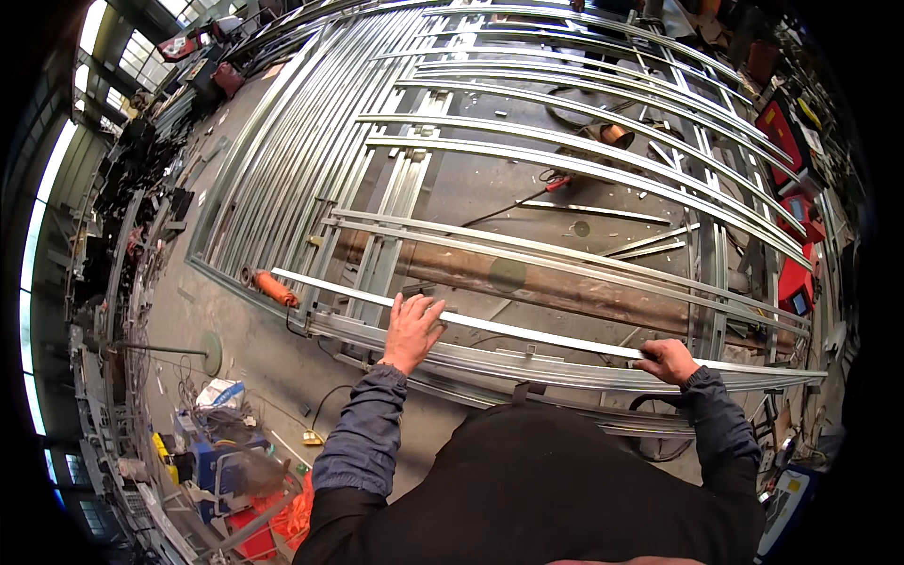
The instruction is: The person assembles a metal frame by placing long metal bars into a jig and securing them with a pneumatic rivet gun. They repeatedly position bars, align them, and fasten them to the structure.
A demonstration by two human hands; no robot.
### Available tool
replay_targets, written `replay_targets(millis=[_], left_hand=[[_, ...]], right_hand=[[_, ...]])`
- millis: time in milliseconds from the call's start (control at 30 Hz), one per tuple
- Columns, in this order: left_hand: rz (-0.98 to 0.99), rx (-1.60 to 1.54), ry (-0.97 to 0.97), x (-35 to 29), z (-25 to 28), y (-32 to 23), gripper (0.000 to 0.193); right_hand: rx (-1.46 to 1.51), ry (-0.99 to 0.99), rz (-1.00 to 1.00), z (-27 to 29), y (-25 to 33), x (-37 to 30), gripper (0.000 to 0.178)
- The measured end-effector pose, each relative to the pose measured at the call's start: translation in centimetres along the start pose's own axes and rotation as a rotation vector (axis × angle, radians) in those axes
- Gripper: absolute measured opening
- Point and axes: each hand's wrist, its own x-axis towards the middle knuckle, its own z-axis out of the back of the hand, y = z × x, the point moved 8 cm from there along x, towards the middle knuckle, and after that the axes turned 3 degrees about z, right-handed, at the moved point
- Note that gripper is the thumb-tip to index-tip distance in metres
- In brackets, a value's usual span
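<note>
A long, narrow, bright metal bar [537, 335] runs left to right in front of me. My left hand [411, 331] rests on it with fingers stretched and slightly apart. Further along, near the bar's right part, my right hand [669, 362] is closed around it. An orange angle grinder [275, 288] lies by the bar's left end. Just nearer to me, and roughly parallel, are shiny metal rails [471, 361] of the frame.
Many long metal tubes [282, 160] lie side by side at the left. More bars [584, 174] span the frame beyond. A rusty beam [565, 285] lies under them. A copper-coloured spool [617, 137] sits on the floor. Red boxes [796, 282] stand right; a blue machine [212, 452] stands lower left.
</note>
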Motion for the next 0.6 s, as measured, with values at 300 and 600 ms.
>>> replay_targets(millis=[300, 600], left_hand=[[-0.074, -0.134, 0.023, -3.7, -1.9, -2.0, 0.031], [-0.072, -0.214, 0.073, -4.4, -6.3, -6.5, 0.026]], right_hand=[[-0.076, 0.115, -0.052, -3.2, -0.8, -2.9, 0.027], [-0.111, -0.008, -0.151, -3.5, -6.5, -6.6, 0.026]])
